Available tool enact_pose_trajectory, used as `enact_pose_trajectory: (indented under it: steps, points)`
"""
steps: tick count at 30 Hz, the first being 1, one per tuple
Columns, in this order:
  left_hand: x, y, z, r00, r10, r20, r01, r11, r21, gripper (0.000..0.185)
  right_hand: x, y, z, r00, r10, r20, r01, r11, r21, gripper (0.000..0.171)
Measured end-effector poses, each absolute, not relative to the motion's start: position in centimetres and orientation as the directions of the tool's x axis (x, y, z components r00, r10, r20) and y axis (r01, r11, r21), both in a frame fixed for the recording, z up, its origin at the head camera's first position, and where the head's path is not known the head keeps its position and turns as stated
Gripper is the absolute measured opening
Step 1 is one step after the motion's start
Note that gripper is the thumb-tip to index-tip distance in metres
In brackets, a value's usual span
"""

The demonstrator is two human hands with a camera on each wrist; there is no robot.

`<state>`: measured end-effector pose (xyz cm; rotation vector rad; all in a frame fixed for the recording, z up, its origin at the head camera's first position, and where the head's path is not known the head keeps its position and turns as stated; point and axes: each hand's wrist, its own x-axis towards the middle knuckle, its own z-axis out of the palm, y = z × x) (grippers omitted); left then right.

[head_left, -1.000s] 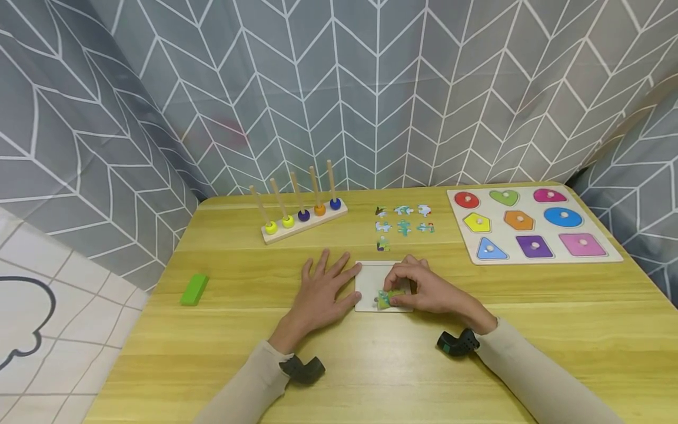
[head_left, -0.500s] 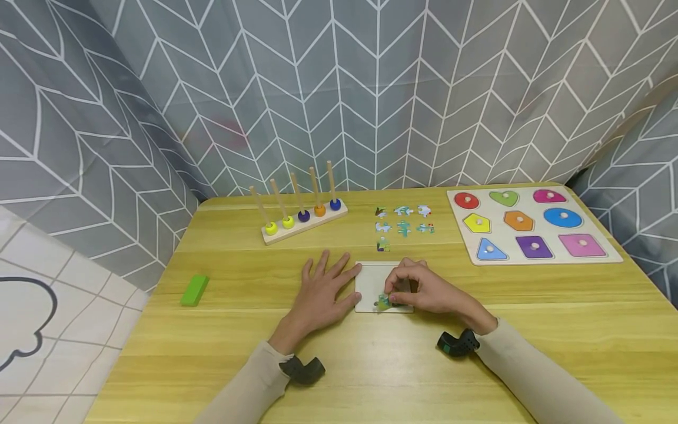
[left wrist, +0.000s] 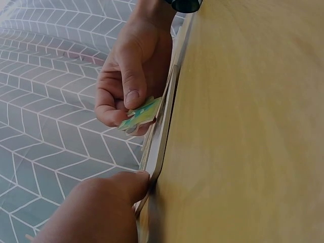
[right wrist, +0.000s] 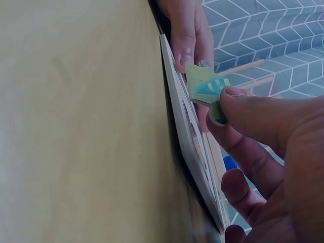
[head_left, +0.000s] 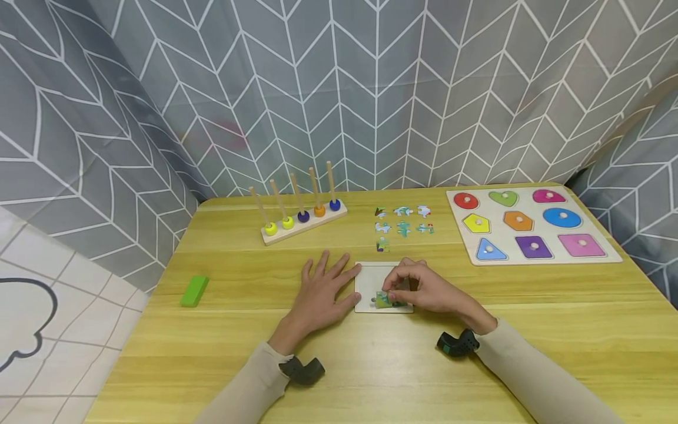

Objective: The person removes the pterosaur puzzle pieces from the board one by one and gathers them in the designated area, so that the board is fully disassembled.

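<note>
My right hand (head_left: 424,287) pinches a green jigsaw puzzle piece (head_left: 384,300) between thumb and index finger, close over the lower part of a white puzzle tray (head_left: 371,278). Turquoise and white markings show on the piece (right wrist: 205,86) in the right wrist view, where it stands tilted above the tray. Under the right fingertips lies a darker patch of picture at the tray's lower right corner, mostly hidden. My left hand (head_left: 323,294) lies on the table with its fingers spread; its thumb and index fingertips touch the tray's left edge.
Beyond the tray, several loose puzzle pieces (head_left: 404,228) lie in rows. A wooden peg stand (head_left: 304,222) with coloured beads is at the back left, a green block (head_left: 194,291) at the left. To the right lies a knobbed shape board (head_left: 505,238). A patterned curtain (head_left: 360,100) hangs behind.
Between the right fingertips, the puzzle piece has turned and tilted, and it now looks squarer to the head camera. The right hand has barely shifted; the left hand has stayed still.
</note>
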<state>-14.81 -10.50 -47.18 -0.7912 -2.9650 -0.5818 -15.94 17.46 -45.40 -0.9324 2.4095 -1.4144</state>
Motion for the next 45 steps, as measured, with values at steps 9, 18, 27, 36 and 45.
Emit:
enact_pose_trajectory:
  steps: [9,18,27,36,45]
  points:
    - [-14.8,-10.5,-47.2,-0.869,0.48,0.119,0.489,0.802,0.343,0.059,-16.2,17.6,-45.6,-0.767,-0.604,0.216,-0.454,0.273,-0.848,0.013]
    - [-14.7,-10.5,-47.2,-0.87,0.478,0.118,0.487,0.802,0.346,0.06,-16.5,17.9,-45.6,-0.796,-0.575,0.189,-0.411,0.284,-0.866,0.012]
    - [-14.7,-10.5,-47.2,-0.866,0.483,0.127,0.496,0.804,0.329,0.06,-16.9,18.6,-45.7,-0.83,-0.525,0.192,-0.379,0.277,-0.883,0.011]
    - [-14.7,-10.5,-47.3,-0.868,0.479,0.132,0.493,0.799,0.345,0.06,-17.6,19.7,-45.8,-0.878,-0.452,0.154,-0.33,0.341,-0.88,0.01]
    - [-14.7,-10.5,-47.3,-0.862,0.482,0.156,0.505,0.793,0.34,0.059,-18.2,20.7,-46.0,-0.93,-0.34,0.136,-0.277,0.411,-0.869,0.015]
